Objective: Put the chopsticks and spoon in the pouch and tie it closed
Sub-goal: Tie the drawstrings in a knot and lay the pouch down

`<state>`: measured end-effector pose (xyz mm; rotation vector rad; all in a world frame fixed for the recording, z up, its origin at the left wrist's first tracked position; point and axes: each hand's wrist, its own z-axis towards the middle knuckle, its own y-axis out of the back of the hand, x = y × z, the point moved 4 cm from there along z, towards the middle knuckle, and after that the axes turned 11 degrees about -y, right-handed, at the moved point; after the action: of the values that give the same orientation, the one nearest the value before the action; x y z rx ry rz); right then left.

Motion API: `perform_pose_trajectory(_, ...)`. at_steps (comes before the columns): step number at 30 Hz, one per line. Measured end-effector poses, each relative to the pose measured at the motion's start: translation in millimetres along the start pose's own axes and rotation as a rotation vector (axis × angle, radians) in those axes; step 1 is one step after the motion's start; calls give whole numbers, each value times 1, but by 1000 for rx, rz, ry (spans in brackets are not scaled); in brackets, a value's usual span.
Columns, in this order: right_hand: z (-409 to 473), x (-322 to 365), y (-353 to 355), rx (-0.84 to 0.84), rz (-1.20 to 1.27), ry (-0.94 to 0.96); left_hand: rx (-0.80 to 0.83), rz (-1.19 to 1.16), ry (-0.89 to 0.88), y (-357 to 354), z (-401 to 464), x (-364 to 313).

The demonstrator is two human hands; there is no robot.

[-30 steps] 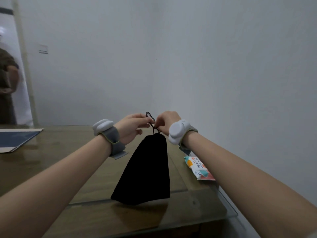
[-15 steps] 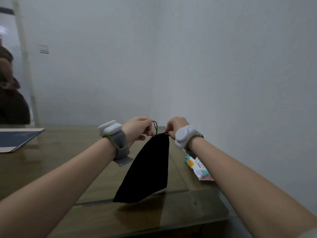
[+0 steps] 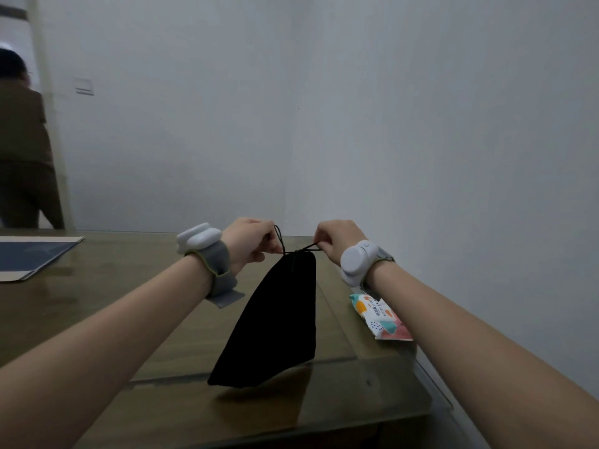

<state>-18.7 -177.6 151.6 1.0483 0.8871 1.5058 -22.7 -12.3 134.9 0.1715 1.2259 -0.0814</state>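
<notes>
A black cloth pouch (image 3: 275, 322) hangs from its thin black drawstring (image 3: 301, 249), its bottom corner touching the glass-topped table (image 3: 136, 322). The pouch's mouth is gathered tight. My left hand (image 3: 251, 243) pinches the cord's left end, with a small loop rising above the fingers. My right hand (image 3: 337, 239) pinches the cord's right end, and the cord runs taut between both hands. Each wrist wears a white device on a grey strap. No chopsticks or spoon are visible.
A colourful wet-wipes packet (image 3: 379, 317) lies on the table under my right forearm, near the wall. A blue folder (image 3: 29, 256) sits at the table's far left. A person in brown clothing (image 3: 22, 150) stands by the doorway on the left.
My hands have moved apart and lower, stretching the drawstring sideways. The pouch's bottom has settled onto the table. The person at the left has shifted.
</notes>
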Motion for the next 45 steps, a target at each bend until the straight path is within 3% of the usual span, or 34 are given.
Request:
perform_pose_trajectory(4, -11, 5, 12, -99, 302, 82, -54, -48, 7, 9, 7, -1)
perform_pose_trajectory(8, -15, 22, 26, -154, 454, 151, 29, 77, -62, 4, 11, -7)
perform_pose_trajectory(12, -17, 37, 32, -153, 426, 221, 158, 208, -75, -8, 12, -11)
perform_pose_trajectory(15, -16, 42, 32, -155, 381, 247, 276, 256, 14, -12, 10, -10)
perform_pose_trajectory(19, -12, 43, 32, -132, 317, 241, 411, 202, 130, -13, 6, -8)
perform_pose_trajectory(23, -10, 41, 31, -132, 270, 171, 495, 272, 98, -11, 4, -11)
perform_pose_trajectory(29, -9, 39, 30, -71, 320, 79, 399, 286, 82, -7, 6, -7)
perform_pose_trajectory(33, -10, 28, 17, 244, 593, -44, 340, 256, 102, -4, 7, -5)
perform_pose_trajectory(35, -11, 22, 12, 322, 650, -78, 292, 240, 116, -2, 8, -4)
perform_pose_trajectory(45, -14, 21, 6, 312, 632, -80, 198, 178, 157, 1, 6, -3)
